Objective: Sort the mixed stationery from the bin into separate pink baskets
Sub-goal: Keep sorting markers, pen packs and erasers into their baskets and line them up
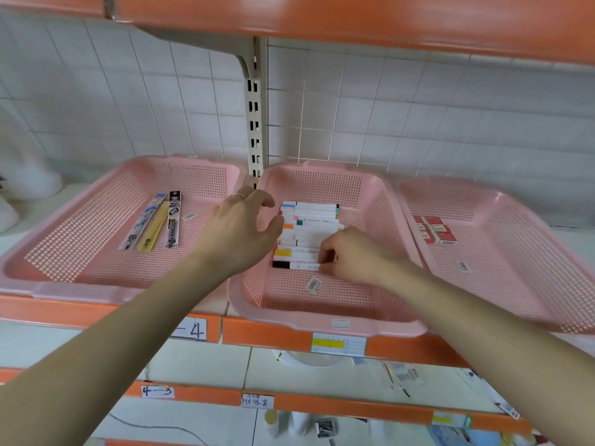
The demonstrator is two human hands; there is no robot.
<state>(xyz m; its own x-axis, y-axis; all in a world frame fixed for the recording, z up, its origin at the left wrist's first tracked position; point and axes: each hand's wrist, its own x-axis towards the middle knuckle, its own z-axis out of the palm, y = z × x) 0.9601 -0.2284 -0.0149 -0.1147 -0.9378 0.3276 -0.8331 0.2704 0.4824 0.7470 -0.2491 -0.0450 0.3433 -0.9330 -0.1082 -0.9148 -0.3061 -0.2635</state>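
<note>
Standing side by side on an orange-edged shelf before a white tiled wall are three pink mesh baskets.

The left basket holds three long, flat pen packets lying parallel near the middle of its floor, one pale blue, one yellow, one black. A loose barcode sticker lies at 3 o'clock of them.

The left hand, with a thin ring on one finger, hovers over the 9 o'clock rim of the middle basket. Its grip is slack, the fingers loosely bent, with nothing in it.

The markers lie in the middle basket, filling the 12 o'clock half of its floor. They are white barrels laid crosswise in a tight row, with coloured caps at their 9 o'clock ends: blue, pink, teal, orange, yellow. A black-capped marker is nearest the front. A barcode sticker lies at 6 o'clock of the row.

The right hand rests at the 3 o'clock ends of the nearest markers, fingers curled down over them. Whether its grip has closed on one cannot be told.

The right basket has small red-and-white boxes clustered at 10 o'clock of its floor. A sticker lies at 5 o'clock of them.
</note>
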